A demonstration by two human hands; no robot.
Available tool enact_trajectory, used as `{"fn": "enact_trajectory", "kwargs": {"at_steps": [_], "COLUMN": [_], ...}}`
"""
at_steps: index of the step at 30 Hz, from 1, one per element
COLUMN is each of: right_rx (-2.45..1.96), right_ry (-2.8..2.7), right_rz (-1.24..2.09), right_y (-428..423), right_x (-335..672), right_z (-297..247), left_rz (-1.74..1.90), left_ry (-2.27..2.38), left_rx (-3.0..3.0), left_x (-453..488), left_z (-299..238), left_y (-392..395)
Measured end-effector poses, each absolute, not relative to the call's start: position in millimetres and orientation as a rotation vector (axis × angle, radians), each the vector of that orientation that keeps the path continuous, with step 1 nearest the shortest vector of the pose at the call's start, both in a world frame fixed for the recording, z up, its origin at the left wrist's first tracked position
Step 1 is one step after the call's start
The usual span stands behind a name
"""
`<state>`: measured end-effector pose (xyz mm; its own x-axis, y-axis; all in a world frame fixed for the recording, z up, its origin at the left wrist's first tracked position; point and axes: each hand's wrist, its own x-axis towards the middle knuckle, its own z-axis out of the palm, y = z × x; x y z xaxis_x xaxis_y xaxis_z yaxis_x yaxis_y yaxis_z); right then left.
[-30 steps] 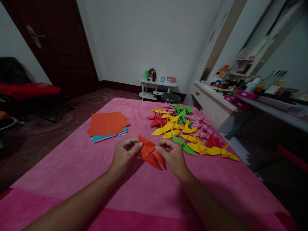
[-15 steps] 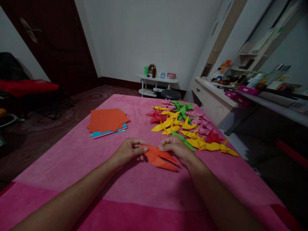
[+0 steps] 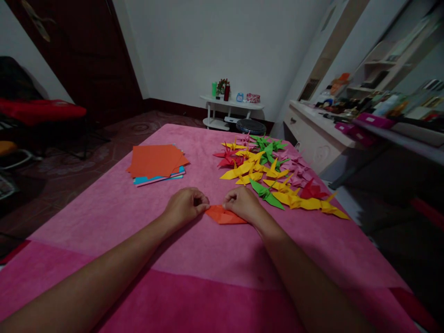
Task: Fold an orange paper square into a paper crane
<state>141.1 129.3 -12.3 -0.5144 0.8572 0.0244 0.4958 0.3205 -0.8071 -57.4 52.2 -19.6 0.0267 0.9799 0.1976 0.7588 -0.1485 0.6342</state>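
A folded orange paper piece lies flat on the pink cloth between my two hands. My left hand pinches its left tip with curled fingers. My right hand is curled over its right part and presses it down, hiding that end. A stack of square paper sheets, orange on top with blue and pink beneath, lies to the far left of my hands. Several finished paper cranes in yellow, green, red and pink are spread to the far right.
The pink cloth's right edge drops toward a dark floor. A white dresser with cluttered shelves stands at the right. A small white side table stands against the far wall. A dark door and a red-cushioned seat are at the left.
The orange piece was held up and tilted between my fingers; now it is lowered flat onto the cloth and both hands press on it. The view has shifted slightly downward.
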Motion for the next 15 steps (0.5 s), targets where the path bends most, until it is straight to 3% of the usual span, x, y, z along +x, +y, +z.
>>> {"fn": "enact_trajectory", "kwargs": {"at_steps": [3,8,15], "right_rx": [-1.158,-1.175,-1.008], "right_ry": [-2.277,-2.330,-2.375], "right_rz": [0.839,0.788,0.605], "right_y": [128,124,89], "right_x": [142,141,149], "right_z": [-15,-16,4], "left_rz": [0.963,0.925,0.935], "left_ry": [1.620,1.150,1.158], "left_rx": [2.099,2.307,2.136], "left_x": [-54,-44,-42], "left_z": [-18,-21,-25], "left_y": [55,56,54]}}
